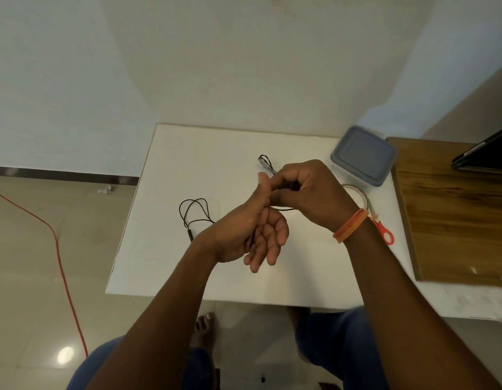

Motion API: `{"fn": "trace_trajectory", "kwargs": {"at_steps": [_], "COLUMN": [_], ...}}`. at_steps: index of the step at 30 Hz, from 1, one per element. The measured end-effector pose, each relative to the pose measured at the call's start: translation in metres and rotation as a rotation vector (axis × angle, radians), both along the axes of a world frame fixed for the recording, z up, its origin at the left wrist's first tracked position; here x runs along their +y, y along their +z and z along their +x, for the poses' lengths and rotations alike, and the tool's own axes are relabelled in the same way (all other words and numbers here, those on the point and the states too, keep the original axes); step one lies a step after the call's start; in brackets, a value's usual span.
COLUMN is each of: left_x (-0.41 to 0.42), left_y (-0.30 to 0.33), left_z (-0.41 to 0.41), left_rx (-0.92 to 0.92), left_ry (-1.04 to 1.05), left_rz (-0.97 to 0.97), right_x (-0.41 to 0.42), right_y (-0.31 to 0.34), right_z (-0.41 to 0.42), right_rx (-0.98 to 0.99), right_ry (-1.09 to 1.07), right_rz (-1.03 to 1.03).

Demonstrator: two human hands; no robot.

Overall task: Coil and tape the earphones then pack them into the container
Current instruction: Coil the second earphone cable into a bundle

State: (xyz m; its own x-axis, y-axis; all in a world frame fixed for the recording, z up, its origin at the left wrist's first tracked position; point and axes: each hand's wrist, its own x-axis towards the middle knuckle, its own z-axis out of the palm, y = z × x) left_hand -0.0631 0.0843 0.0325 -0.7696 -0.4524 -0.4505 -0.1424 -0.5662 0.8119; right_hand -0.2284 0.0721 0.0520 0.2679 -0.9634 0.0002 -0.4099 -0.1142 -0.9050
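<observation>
We held both hands above the middle of the white worktop [165, 263]. Our left hand [252, 232] was turned palm up and half open: the thumb stood up toward the far side, the fingers curled loosely inward, and a length of thin black cord [283, 209] ran down across the palm between them. Our right hand [308, 192] was closed over the cord just beyond the left thumb, its fingertips pinched together on it, with an orange band [351, 225] round the wrist. The two hands touched at the left thumb.

The earphones showed in more than one place. A small coiled bundle [266, 164] lay on the worktop just beyond the hands, wound tight with something pale across its middle; we could not tell whether that was tape. A looser set of black loops [196, 213] lay to the left of our left hand, with a short dark stem at its near end.

The container [363, 156], square with rounded corners and a grey-blue lid on it, sat at the far right of the worktop. A roll of clear tape [356, 192] lay between it and our right wrist, partly hidden. Red-handled scissors [386, 235] lay just right of that wrist, beside a wooden board [455, 215].
</observation>
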Motion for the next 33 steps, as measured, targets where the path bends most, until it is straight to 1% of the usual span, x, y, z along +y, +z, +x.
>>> {"fn": "trace_trajectory", "kwargs": {"at_steps": [2,4,6,7,8,9,11,12,14,18,21,22,24,28,33], "left_x": [0.001,0.001,-0.003,-0.006,-0.008,-0.011,-0.016,-0.019,-0.023,-0.028,-0.026,-0.025,-0.022,-0.02,-0.016], "left_y": [0.006,0.007,0.006,0.005,0.005,0.004,0.002,0.002,0.0,-0.001,0.0,0.0,-0.001,-0.001,0.002], "left_z": [0.002,0.005,0.006,0.006,0.007,0.007,0.009,0.01,0.014,0.02,0.019,0.018,0.016,0.012,0.006], "left_rx": [0.07,0.193,0.406,0.529,0.63,0.697,0.749,0.739,0.654,0.325,0.05,-0.006,-0.043,-0.017,0.024], "left_ry": [-0.008,0.058,0.137,0.195,0.281,0.387,0.59,0.669,0.79,1.004,1.046,1.04,1.025,0.95,0.849], "left_rz": [0.059,0.091,0.137,0.166,0.191,0.203,0.181,0.155,0.115,0.016,-0.151,-0.183,-0.177,-0.099,-0.032], "right_x": [0.0,0.001,0.001,0.0,0.0,0.001,0.004,0.006,0.01,0.012,0.015,0.014,0.014,0.011,0.012], "right_y": [-0.001,-0.001,-0.002,-0.003,-0.008,-0.011,-0.02,-0.027,-0.034,-0.035,-0.032,-0.031,-0.03,-0.032,-0.026], "right_z": [-0.001,0.001,0.003,0.006,0.011,0.018,0.034,0.041,0.048,0.054,0.056,0.057,0.057,0.054,0.048], "right_rx": [-0.096,-0.156,-0.232,-0.284,-0.259,-0.206,-0.071,-0.035,-0.016,0.028,0.082,0.089,0.102,0.137,0.286], "right_ry": [-0.016,-0.02,-0.002,0.008,0.01,0.001,-0.048,-0.038,-0.004,0.039,0.052,0.04,0.008,-0.087,-0.113], "right_rz": [0.046,0.079,0.163,0.269,0.331,0.33,0.19,0.132,0.118,0.129,0.109,0.099,0.067,-0.009,-0.128]}}
